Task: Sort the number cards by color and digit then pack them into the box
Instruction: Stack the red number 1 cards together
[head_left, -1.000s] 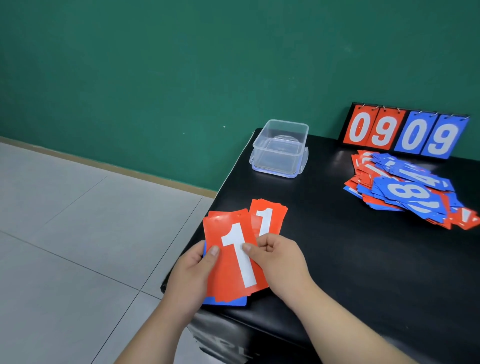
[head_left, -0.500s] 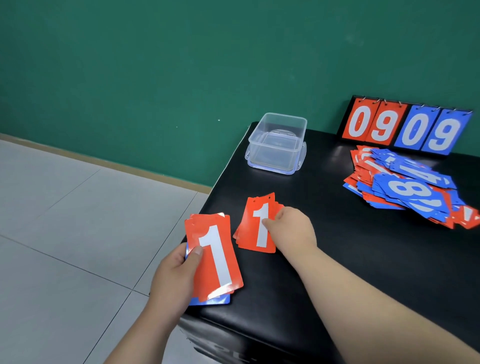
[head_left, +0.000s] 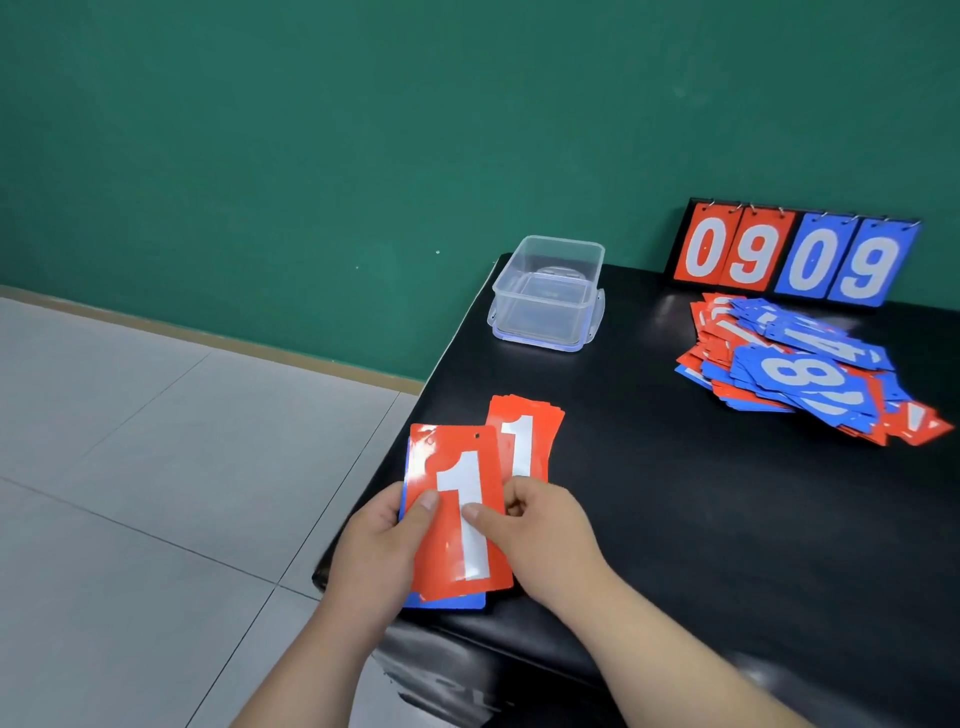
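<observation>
Head view: a card stack topped by a red 1 is gripped at the near edge of the black table by the left hand, thumb on its face, its right edge pinched by the curled right hand, the clear box well behind.

Soft, even indoor light keeps colours bright, with only faint shadows. The black tabletop shows a pale sheen by its far edge and near right corner. White glare patches sit near the top of the front red 1 card. Wide-angle distortion stretches the frame's edges, and the bottom looks slightly soft
</observation>
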